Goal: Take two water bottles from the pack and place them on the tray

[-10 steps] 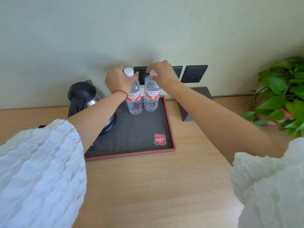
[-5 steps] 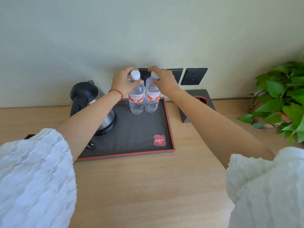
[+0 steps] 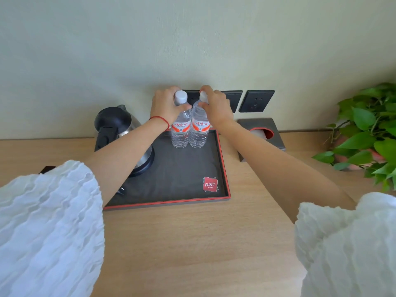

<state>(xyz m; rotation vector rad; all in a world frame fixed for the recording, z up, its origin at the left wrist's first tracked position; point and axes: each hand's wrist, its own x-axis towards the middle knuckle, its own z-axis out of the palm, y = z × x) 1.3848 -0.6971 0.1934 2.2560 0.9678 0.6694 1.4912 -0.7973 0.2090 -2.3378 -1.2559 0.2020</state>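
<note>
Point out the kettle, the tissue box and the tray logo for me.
kettle [image 3: 113, 123], head view, on its black lid.
tissue box [image 3: 256, 124], head view, on its dark top face.
tray logo [image 3: 210, 184], head view, on the red square's middle.

Light wooden desk against the wall, bearing a red-rimmed black tray at the back, a dark tissue box just right of it, a leafy potted plant far right.
</note>
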